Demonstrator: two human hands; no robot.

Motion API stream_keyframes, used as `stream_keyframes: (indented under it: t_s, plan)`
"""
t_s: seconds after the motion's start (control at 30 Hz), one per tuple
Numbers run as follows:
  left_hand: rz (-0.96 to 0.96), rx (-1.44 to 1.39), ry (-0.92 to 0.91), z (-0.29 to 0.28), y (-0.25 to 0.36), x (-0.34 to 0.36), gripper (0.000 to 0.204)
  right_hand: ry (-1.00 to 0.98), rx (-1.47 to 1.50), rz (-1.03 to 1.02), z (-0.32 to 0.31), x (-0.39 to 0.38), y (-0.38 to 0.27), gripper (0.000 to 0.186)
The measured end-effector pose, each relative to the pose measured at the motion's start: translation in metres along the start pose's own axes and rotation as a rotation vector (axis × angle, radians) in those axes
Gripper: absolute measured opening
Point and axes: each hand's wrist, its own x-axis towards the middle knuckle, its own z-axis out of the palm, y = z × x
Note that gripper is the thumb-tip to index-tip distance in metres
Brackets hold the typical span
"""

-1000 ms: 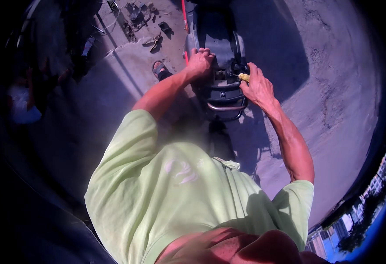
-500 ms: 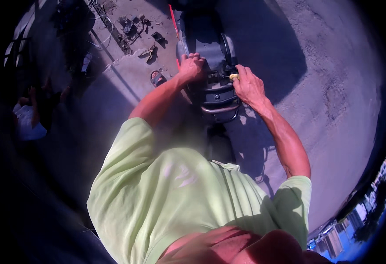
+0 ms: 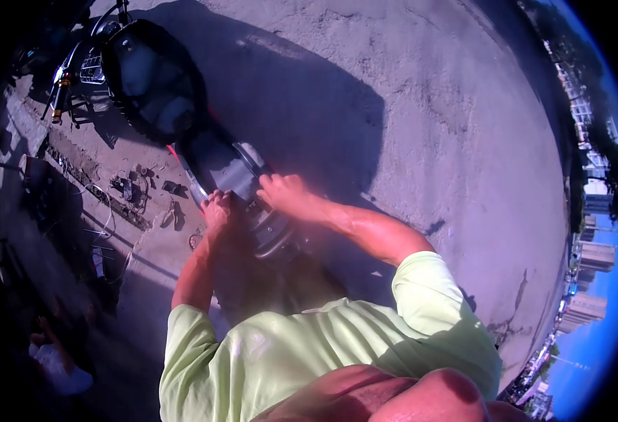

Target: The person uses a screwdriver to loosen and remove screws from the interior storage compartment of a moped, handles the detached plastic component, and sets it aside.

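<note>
A dark scooter (image 3: pixel 223 171) with red-edged side panels stands in front of me, its tail toward my body. My left hand (image 3: pixel 217 208) is closed over the left side panel near the rear, fingers curled on its edge. My right hand (image 3: pixel 286 194) sits on the opposite side of the tail, fingers pinched together against the panel. What those fingers hold, if anything, is hidden. Between and below both hands is the curved rear grab rail (image 3: pixel 275 247). A large dark oval piece (image 3: pixel 155 81) with a fuzzy rim covers the scooter's front part.
Loose dark parts (image 3: pixel 131 187) and a pair of pliers-like handles (image 3: pixel 173 214) lie on the ground to the left. Farther left a person in a white top (image 3: pixel 62 369) sits in shade. Beyond the oval piece stands another two-wheeler with a wire basket (image 3: pixel 92 69).
My view has swung, so the scooter appears lower and farther left. The yellow thing at my right fingers no longer shows. Both hands remain at the scooter's tail.
</note>
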Motion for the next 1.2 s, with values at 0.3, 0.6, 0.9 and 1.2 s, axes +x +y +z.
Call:
stream_keyframes:
  t_s: [0.3, 0.6, 0.9, 1.2]
  plan:
    - [-0.019, -0.046, 0.008, -0.041, -0.004, -0.015, 0.048, 0.057, 0.023, -0.110, -0.002, 0.016, -0.013, 0.025]
    - [-0.058, -0.028, 0.009, 0.011, -0.032, -0.015, 0.059, 0.043, -0.084, -0.121, -0.002, 0.014, -0.041, 0.034]
    - [-0.040, -0.070, 0.025, 0.007, -0.028, -0.005, 0.053, -0.099, -0.123, -0.015, -0.017, 0.021, -0.034, 0.035]
    - [-0.033, -0.082, 0.025, 0.002, -0.026, -0.005, 0.054, -0.155, -0.106, 0.022, -0.010, 0.023, -0.033, 0.036]
